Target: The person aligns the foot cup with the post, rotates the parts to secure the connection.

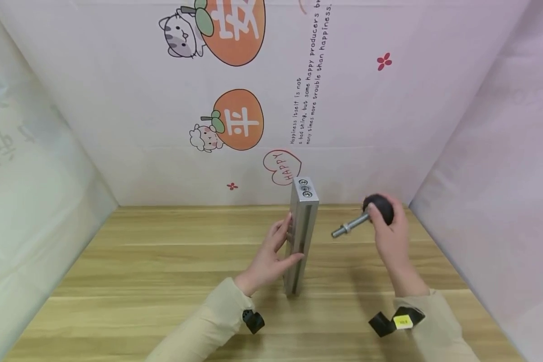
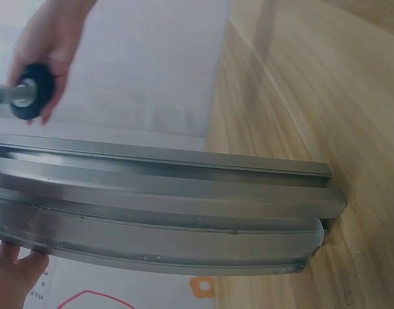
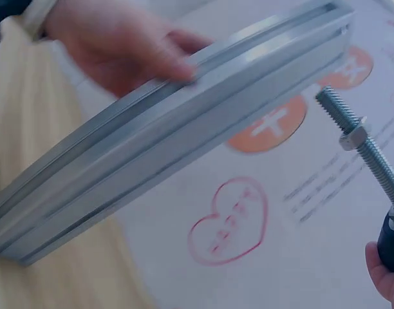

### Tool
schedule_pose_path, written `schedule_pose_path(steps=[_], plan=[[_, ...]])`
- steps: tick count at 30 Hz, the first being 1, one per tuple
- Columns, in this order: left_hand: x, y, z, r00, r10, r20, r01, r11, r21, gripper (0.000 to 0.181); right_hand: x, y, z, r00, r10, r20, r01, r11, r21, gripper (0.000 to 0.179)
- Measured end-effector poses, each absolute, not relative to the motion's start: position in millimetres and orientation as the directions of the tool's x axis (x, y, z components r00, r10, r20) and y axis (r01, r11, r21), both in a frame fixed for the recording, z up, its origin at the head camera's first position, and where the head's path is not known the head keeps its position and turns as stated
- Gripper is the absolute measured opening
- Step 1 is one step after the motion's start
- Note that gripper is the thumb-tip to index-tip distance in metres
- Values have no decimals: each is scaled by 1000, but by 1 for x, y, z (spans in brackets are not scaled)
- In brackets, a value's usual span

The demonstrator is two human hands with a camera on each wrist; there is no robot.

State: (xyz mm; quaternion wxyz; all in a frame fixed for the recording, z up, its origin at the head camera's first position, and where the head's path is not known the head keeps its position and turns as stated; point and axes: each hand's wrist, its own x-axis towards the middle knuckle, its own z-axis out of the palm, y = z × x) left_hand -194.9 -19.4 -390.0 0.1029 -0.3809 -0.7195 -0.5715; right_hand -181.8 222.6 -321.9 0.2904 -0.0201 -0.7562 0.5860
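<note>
An aluminium profile [image 1: 301,236] with slotted sides stands upright on the wooden table, holes showing in its top end. My left hand [image 1: 271,254] grips it around the middle, thumb on the near face and fingers on the left side. To the right of the profile, my right hand [image 1: 393,231] holds a levelling foot [image 1: 379,208] by its black round base, raised above the table. Its threaded rod [image 3: 384,164] points toward the profile and carries a hex nut [image 3: 353,134] partway along. In the left wrist view the profile's lower end [image 2: 313,238] meets the wood.
The wooden table [image 1: 140,281] is bounded by a printed cloth [image 1: 344,125] at the back and pale cloth walls [image 1: 502,191] on both sides. Black straps [image 1: 382,324] hang at both wrists.
</note>
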Motion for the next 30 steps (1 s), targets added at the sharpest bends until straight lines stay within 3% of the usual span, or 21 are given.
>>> schedule_pose_path(steps=[5,9,21,30], plan=[[-194,-20,-392,-707,432,560,643,61,764,90,-188,211,-281,-786,372,493,-499,87,-862,32],[-191,-21,-396,-723,443,530,620,79,781,90,-190,201,-261,-755,322,571,-583,70,-810,29],[-192,-22,-395,-732,425,532,613,70,787,88,-196,183,-230,-652,276,706,-631,319,-708,34],[-194,-20,-393,-727,413,549,624,61,779,86,-202,176,-212,-585,171,793,-641,502,-581,34]])
